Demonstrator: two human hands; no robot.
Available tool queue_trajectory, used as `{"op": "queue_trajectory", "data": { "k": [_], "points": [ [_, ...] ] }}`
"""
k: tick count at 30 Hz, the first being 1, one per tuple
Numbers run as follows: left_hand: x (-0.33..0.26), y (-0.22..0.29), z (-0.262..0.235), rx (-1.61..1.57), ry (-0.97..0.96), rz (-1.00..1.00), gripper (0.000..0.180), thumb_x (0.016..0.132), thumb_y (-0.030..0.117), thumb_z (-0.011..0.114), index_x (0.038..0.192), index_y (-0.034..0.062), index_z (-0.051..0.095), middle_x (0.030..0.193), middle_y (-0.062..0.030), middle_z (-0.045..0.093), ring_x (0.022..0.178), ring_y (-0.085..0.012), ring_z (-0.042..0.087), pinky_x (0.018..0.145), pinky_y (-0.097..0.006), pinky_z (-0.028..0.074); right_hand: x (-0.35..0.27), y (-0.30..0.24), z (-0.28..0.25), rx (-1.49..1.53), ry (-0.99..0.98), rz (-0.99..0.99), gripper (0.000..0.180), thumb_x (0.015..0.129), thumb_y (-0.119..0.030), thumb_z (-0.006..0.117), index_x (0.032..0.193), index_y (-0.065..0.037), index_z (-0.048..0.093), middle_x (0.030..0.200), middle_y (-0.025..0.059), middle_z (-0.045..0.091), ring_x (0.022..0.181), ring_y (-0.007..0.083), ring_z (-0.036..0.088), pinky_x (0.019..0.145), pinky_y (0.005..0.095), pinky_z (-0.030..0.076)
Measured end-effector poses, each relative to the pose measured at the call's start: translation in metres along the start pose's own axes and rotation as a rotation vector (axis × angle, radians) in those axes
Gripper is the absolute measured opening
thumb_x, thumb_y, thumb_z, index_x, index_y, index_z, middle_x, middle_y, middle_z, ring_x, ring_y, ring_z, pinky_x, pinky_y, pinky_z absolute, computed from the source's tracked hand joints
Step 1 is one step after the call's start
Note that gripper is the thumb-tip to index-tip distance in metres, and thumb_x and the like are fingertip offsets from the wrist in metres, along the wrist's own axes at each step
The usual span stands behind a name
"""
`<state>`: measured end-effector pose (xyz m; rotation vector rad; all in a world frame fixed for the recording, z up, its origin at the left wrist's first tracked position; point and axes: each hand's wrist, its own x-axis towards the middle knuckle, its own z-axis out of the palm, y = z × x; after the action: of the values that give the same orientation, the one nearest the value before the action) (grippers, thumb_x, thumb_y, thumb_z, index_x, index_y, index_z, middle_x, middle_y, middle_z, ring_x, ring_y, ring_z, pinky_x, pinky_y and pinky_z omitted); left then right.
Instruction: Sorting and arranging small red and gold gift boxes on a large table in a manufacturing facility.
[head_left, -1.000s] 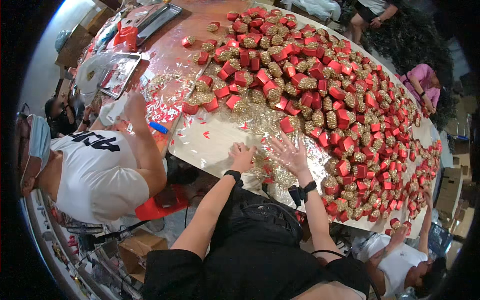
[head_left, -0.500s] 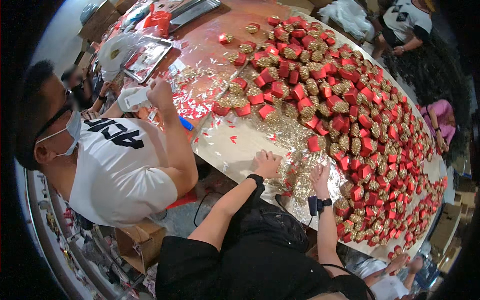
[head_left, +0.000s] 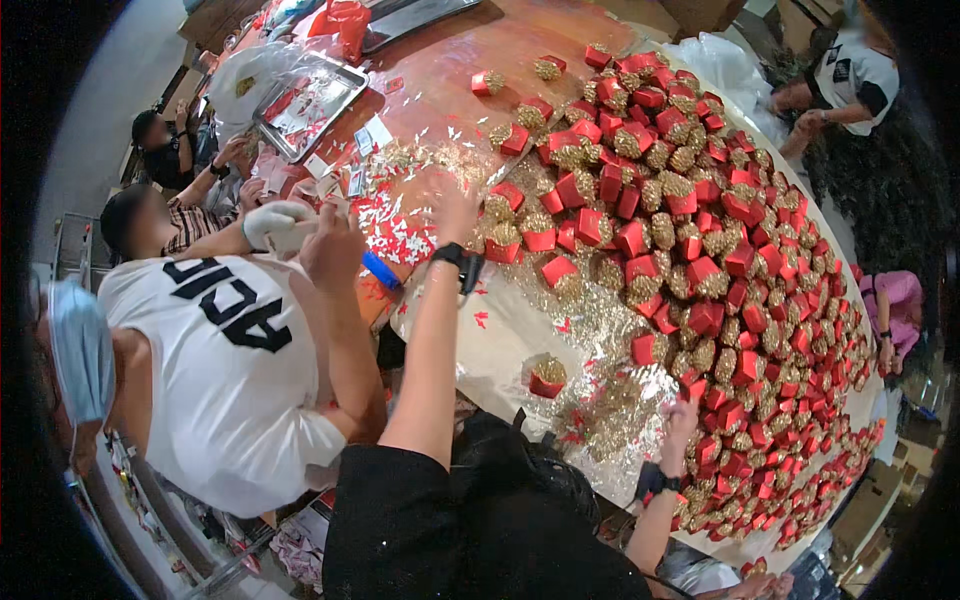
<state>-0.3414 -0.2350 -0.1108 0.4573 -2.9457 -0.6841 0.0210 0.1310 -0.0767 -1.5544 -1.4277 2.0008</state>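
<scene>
While the left hand (head_left: pixel 452 208) reaches far across the table (head_left: pixel 470 70) with fingers spread over loose gold shreds (head_left: pixel 425 160), holding nothing, the right hand (head_left: pixel 682 415) hovers near the red boxes (head_left: pixel 700 270); its grip seems open, though blurred; one red box (head_left: pixel 545 377) sits apart nearby.

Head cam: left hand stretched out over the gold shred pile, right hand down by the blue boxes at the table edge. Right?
Not quite: the boxes are red, not blue, as the head view shows. The rest holds: the left hand reaches out over the gold shred, and the right hand sits low by the boxes near the table edge.
</scene>
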Motion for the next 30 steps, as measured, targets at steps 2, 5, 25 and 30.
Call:
{"op": "queue_trajectory", "data": {
  "k": [2, 5, 25, 30],
  "points": [
    [0.031, -0.002, -0.037, 0.067, -0.171, -0.087, 0.075, 0.080, 0.053, 0.043, 0.133, 0.0064, 0.017, 0.135, -0.0248, 0.016, 0.124, -0.0455, 0.011, 0.094, -0.064, 0.013, -0.006, -0.008, -0.030, -0.169, -0.220, 0.018, 0.032, 0.091, -0.033, 0.038, 0.104, -0.009, 0.053, 0.065, -0.0067, 0.045, 0.056, -0.0004, 0.043, 0.045, 0.0141, 0.027],
    [0.085, -0.076, -0.029, 0.146, -0.025, -0.418, 0.079, 0.078, 0.059, 0.041, 0.133, 0.0079, 0.016, 0.137, -0.0238, 0.013, 0.126, -0.0436, 0.009, 0.093, -0.066, 0.012, -0.002, 0.000, -0.068, -0.653, -0.494, -0.072, 0.034, 0.091, -0.031, 0.038, 0.111, -0.007, 0.051, 0.080, -0.0007, 0.052, 0.073, 0.0048, 0.049, 0.054, 0.0183, 0.036],
    [0.147, -0.221, -0.058, 0.332, 0.234, -0.653, 0.034, 0.081, 0.017, 0.043, 0.112, 0.0031, 0.039, 0.093, -0.0159, 0.060, 0.096, -0.0323, 0.053, 0.090, -0.057, 0.026, -0.001, 0.031, 0.032, -1.353, -0.643, -0.271, 0.023, 0.083, -0.018, 0.048, 0.097, 0.000, 0.053, 0.086, 0.0196, 0.058, 0.079, 0.0323, 0.057, 0.069, 0.0363, 0.044],
    [0.137, -0.178, -0.061, 0.342, 0.465, -0.612, 0.024, 0.083, 0.015, 0.044, 0.105, 0.0053, 0.043, 0.088, -0.0105, 0.061, 0.094, -0.0269, 0.054, 0.087, -0.056, 0.027, -0.007, 0.017, 0.069, -1.392, -0.743, -0.373, 0.025, 0.082, -0.018, 0.049, 0.099, -0.001, 0.054, 0.090, 0.0193, 0.057, 0.082, 0.0306, 0.056, 0.072, 0.0346, 0.043]
  ]
}}
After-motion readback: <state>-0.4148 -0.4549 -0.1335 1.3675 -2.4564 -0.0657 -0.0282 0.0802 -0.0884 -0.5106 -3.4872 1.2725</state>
